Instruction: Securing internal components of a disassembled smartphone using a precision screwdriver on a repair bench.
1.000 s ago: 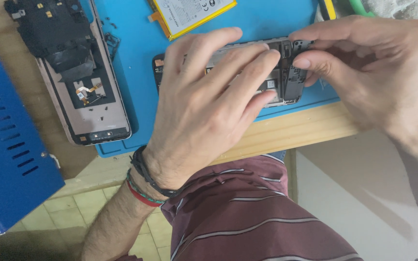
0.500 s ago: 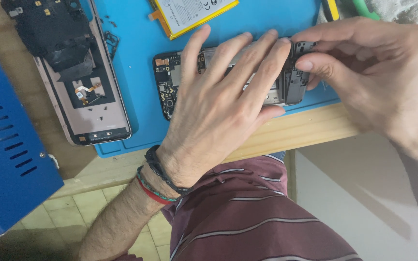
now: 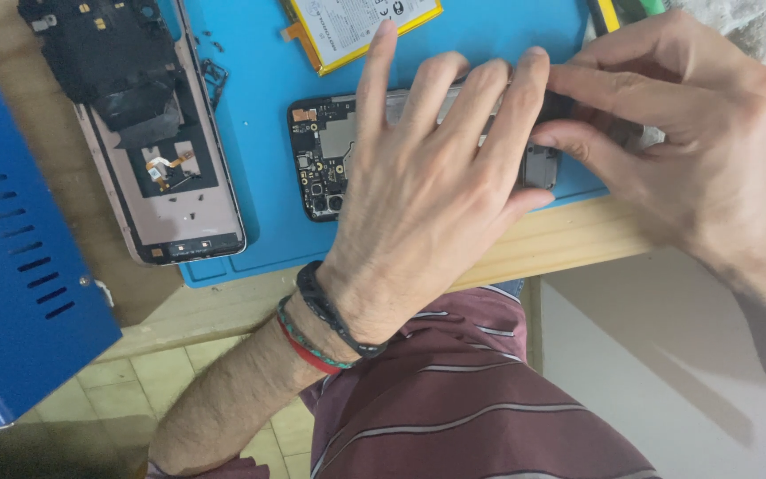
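An opened phone body [image 3: 323, 160] with bare circuit board lies on the blue work mat [image 3: 263, 133]. My left hand [image 3: 427, 195] rests flat across its middle, fingers spread and pressing it down. At the phone's right end my right hand [image 3: 667, 124] pinches a dark part between thumb and forefinger. Most of the phone is hidden under both hands.
A detached phone back cover [image 3: 166, 168] with dark plates lies at the mat's left. A yellow-edged battery [image 3: 361, 27] sits at the top. A blue metal box [image 3: 19, 257] stands at the left. The wooden table edge [image 3: 543, 244] runs just below the mat.
My left hand has slid to the right and spread its fingers, uncovering the phone's left end with the circuit board. My right hand stays pinched at the right end.
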